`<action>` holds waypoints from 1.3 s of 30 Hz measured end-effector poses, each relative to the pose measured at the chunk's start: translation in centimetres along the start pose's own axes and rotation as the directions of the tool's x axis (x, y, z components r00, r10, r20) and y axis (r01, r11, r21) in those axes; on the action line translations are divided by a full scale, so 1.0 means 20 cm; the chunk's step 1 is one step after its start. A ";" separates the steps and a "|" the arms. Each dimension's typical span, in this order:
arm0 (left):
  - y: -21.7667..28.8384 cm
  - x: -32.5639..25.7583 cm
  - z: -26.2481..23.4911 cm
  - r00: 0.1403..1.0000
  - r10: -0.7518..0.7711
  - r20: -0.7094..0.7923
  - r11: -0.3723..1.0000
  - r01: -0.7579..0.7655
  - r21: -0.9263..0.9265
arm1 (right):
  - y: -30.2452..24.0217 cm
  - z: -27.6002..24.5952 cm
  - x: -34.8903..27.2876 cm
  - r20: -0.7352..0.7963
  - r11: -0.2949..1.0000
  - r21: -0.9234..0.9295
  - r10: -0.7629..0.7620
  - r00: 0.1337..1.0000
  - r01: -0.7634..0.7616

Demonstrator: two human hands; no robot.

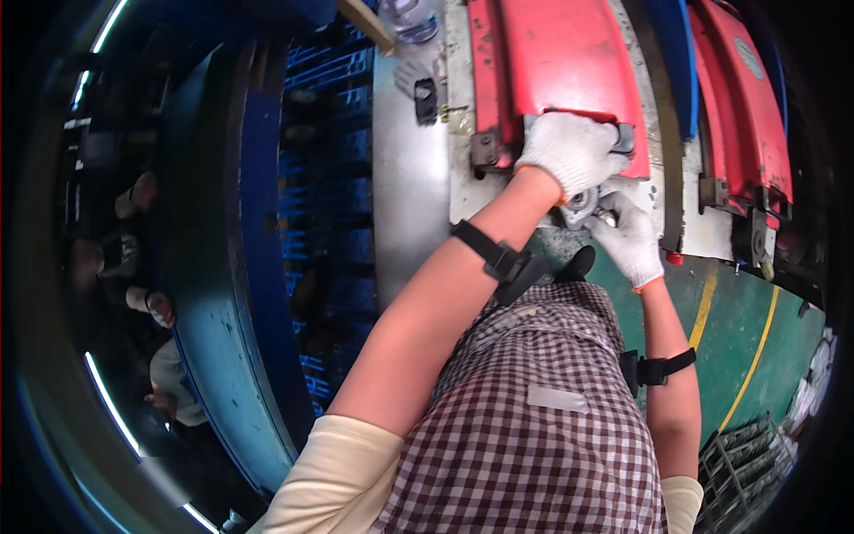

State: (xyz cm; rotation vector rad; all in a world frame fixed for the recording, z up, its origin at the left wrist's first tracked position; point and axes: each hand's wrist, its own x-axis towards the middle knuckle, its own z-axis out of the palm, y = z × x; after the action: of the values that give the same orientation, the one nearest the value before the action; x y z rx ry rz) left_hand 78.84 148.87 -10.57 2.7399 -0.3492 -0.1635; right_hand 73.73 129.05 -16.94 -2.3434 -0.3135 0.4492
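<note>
My left hand point(569, 153), in a white knit glove, lies at the lower edge of a red machine cover point(569, 58). Its fingers curl beside a dark grey piece point(625, 139) at the cover's corner; what they grip is hidden. Lower and to the right, my right hand point(632, 238), gloved the same way, pinches a small shiny metal piece point(608, 216). That piece sits against a light metal fitting point(580, 206) with a round boss, under the cover's end. Dark straps go round both my forearms.
To the left, a grey metal tabletop point(405, 169) bears a grey-and-black glove point(422, 91) and a clear bottle point(412, 20). A second red machine cover point(743, 98) stands at right. Yellow lines cross the green floor point(734, 334); a metal rack point(743, 467) is lower right. Other people's hands show far left.
</note>
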 end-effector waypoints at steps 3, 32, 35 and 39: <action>-0.01 0.00 0.00 0.998 -0.037 0.051 0.999 0.036 0.003 | 0.00 0.01 0.00 0.016 0.997 0.081 0.020 1.000 -0.022; 0.02 0.04 -0.03 0.991 -0.004 0.131 0.995 0.017 -0.101 | 0.03 -0.04 0.00 0.045 0.997 0.033 -0.068 0.997 0.067; 0.03 0.05 -0.04 0.987 -0.034 0.155 0.998 0.040 -0.039 | 0.02 -0.05 0.00 0.078 0.996 0.073 -0.065 0.995 0.060; 0.06 0.06 -0.05 0.980 -0.083 0.183 0.996 0.076 0.041 | 0.02 -0.06 -0.01 0.072 0.994 0.102 -0.033 0.997 0.025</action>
State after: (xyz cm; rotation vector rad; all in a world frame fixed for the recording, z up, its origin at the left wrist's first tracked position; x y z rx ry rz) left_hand 80.00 147.85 -9.30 2.7808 -0.2944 -0.4397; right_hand 74.04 127.91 -16.28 -2.2244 -0.3509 0.5264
